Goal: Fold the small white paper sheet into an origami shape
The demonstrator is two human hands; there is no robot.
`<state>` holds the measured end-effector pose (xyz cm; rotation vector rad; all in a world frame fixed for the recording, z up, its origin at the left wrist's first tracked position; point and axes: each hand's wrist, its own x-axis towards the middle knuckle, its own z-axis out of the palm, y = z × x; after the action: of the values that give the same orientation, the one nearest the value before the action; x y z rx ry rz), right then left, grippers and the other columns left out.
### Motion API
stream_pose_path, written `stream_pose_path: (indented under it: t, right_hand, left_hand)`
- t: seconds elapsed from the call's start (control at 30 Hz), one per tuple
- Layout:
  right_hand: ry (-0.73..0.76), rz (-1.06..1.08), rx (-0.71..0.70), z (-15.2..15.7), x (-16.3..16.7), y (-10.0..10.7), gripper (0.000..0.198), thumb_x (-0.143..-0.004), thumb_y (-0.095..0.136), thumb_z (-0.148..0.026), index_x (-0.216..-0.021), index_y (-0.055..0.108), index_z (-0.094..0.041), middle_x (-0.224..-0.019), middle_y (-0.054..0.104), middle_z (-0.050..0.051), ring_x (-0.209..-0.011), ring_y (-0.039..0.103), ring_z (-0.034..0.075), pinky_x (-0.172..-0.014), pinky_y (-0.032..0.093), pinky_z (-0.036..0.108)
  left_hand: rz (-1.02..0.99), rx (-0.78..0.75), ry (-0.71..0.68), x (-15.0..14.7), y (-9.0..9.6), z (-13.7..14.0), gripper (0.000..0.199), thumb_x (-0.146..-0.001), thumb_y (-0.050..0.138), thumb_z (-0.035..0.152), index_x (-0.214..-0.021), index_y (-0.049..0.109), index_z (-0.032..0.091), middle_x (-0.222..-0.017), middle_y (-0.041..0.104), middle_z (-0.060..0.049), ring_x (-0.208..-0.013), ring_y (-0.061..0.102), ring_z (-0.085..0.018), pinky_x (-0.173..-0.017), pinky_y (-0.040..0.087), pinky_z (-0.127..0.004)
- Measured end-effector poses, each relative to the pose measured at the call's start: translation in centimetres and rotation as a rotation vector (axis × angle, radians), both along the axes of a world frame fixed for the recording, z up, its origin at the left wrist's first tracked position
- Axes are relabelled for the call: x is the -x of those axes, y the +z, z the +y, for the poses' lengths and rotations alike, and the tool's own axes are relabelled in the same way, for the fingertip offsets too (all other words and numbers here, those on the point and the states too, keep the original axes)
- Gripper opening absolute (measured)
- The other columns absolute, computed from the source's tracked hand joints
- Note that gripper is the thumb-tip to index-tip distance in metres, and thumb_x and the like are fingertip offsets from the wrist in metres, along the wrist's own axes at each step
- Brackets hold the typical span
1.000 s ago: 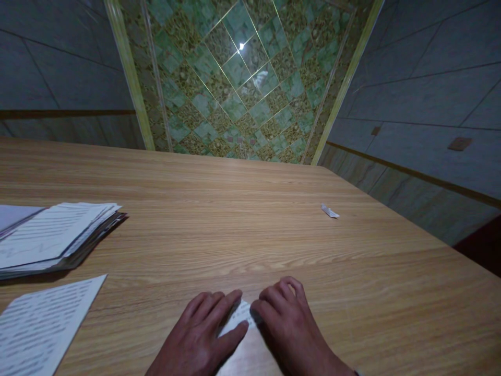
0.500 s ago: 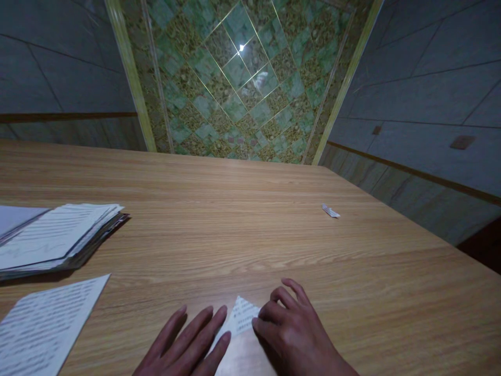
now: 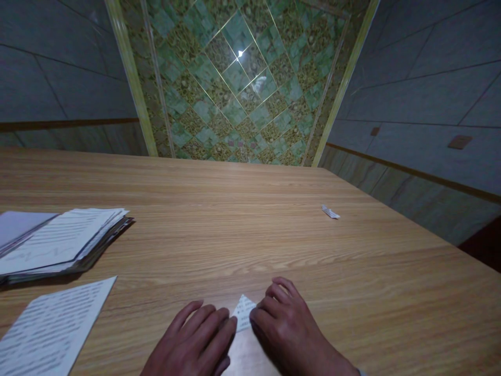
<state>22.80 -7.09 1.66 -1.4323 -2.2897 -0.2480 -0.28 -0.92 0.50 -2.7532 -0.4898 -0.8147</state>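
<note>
A small folded piece of printed paper (image 3: 243, 314) lies on the wooden table near its front edge, its pointed tip facing away from me. My left hand (image 3: 195, 337) is at its left edge, fingers curled and drawn together on the paper. At the right edge, my right hand (image 3: 287, 326) pinches the paper between thumb and bent fingers. Both hands rest low on the table, and they cover the sides of the paper.
To the left lie a printed sheet (image 3: 58, 324) and, behind it, an open stack of papers (image 3: 66, 240). A small folded paper piece (image 3: 331, 211) sits farther off on the right of the wooden table (image 3: 219, 219). Tiled walls stand beyond the table.
My left hand's fingers have gone from stretched out to curled in against the paper. Less of the paper shows between the hands. My right hand stays at the right edge.
</note>
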Motion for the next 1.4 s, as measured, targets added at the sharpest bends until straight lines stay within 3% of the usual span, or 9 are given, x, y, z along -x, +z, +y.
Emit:
stream_pose_path:
  t: [0.07,0.23,0.37,0.53,0.8,0.93,1.0,1.2,1.4]
  right_hand:
    - [-0.012,0.001,-0.035,0.2,0.2,-0.3,0.021,-0.093,0.071,-0.013,-0.075,0.061,-0.02,-0.071,0.067,-0.001,-0.074,0.053,0.018,-0.087,0.041,0.035]
    - [-0.05,0.03,-0.085,0.3,0.5,-0.5,0.019,-0.091,0.067,-0.01,-0.076,0.061,-0.02,-0.069,0.065,0.0,-0.074,0.053,0.019,-0.083,0.041,0.035]
    - [-0.034,0.1,-0.13,0.4,1.1,-0.2,0.018,-0.093,0.07,-0.023,-0.077,0.061,-0.02,-0.072,0.066,0.0,-0.077,0.054,0.02,-0.083,0.04,0.036]
    - [-0.056,0.137,-0.288,0.9,1.0,-0.1,0.028,-0.101,0.06,-0.018,-0.073,0.061,-0.02,-0.064,0.063,0.0,-0.069,0.051,0.019,-0.071,0.035,0.033]
    - [-0.039,0.289,-0.153,0.6,0.2,0.5,0.044,-0.109,0.045,-0.033,-0.07,0.062,-0.019,-0.06,0.065,0.001,-0.06,0.052,0.018,-0.059,0.033,0.03]
    - [-0.07,0.398,-0.133,0.6,0.1,0.7,0.04,-0.108,0.047,-0.027,-0.073,0.065,-0.019,-0.061,0.065,0.002,-0.06,0.055,0.018,-0.056,0.034,0.028]
    - [-0.098,0.424,-0.182,0.5,0.2,0.7,0.033,-0.105,0.048,-0.02,-0.076,0.065,-0.018,-0.062,0.064,0.002,-0.059,0.054,0.018,-0.056,0.035,0.028]
    - [-0.053,0.404,-0.177,-0.1,1.9,0.0,0.02,-0.097,0.05,-0.013,-0.089,0.067,-0.018,-0.068,0.066,0.004,-0.062,0.059,0.02,-0.057,0.04,0.028]
    - [0.021,0.534,0.013,-0.2,2.5,-0.3,0.013,-0.091,0.058,-0.021,-0.097,0.069,-0.019,-0.074,0.069,0.005,-0.067,0.066,0.021,-0.059,0.048,0.027]
  left_hand:
    - [0.046,0.157,0.054,-1.6,0.5,0.1,0.018,-0.1,0.053,0.017,-0.097,0.068,0.026,-0.088,0.075,0.001,-0.08,0.067,-0.022,-0.082,0.048,-0.038]
    - [0.08,0.206,0.146,-3.5,0.2,1.0,0.03,-0.086,0.053,-0.004,-0.086,0.067,0.023,-0.083,0.072,0.0,-0.077,0.062,-0.023,-0.078,0.047,-0.037]
    - [-0.043,0.204,0.059,-3.5,0.4,1.2,0.032,-0.088,0.048,-0.005,-0.083,0.065,0.021,-0.079,0.07,-0.002,-0.073,0.061,-0.023,-0.072,0.046,-0.036]
    - [-0.105,0.141,-0.028,-2.3,1.8,2.1,0.03,-0.097,0.042,0.003,-0.095,0.065,0.021,-0.081,0.07,-0.002,-0.071,0.062,-0.022,-0.069,0.045,-0.035]
    - [-0.084,0.154,-0.014,-0.9,3.5,4.2,0.028,-0.098,0.044,0.009,-0.089,0.067,0.023,-0.072,0.07,0.0,-0.063,0.066,-0.022,-0.054,0.048,-0.029]
    - [-0.293,0.232,-0.024,-1.0,2.8,3.5,0.019,-0.099,0.051,0.018,-0.103,0.068,0.024,-0.081,0.075,0.0,-0.066,0.071,-0.019,-0.061,0.054,-0.025]
    - [-0.433,0.401,-0.009,-1.5,2.2,2.5,0.015,-0.099,0.054,0.023,-0.108,0.067,0.025,-0.089,0.078,0.0,-0.074,0.074,-0.017,-0.069,0.056,-0.022]
    - [-0.511,1.376,-0.054,-4.1,2.0,-0.1,0.02,-0.095,0.061,0.04,-0.09,0.07,0.023,-0.092,0.077,-0.004,-0.086,0.073,-0.021,-0.078,0.058,-0.025]
    - [-0.739,1.661,-0.05,-4.2,1.3,-0.1,0.035,-0.078,0.081,0.05,-0.068,0.064,0.021,-0.085,0.073,-0.007,-0.086,0.071,-0.025,-0.08,0.057,-0.031]
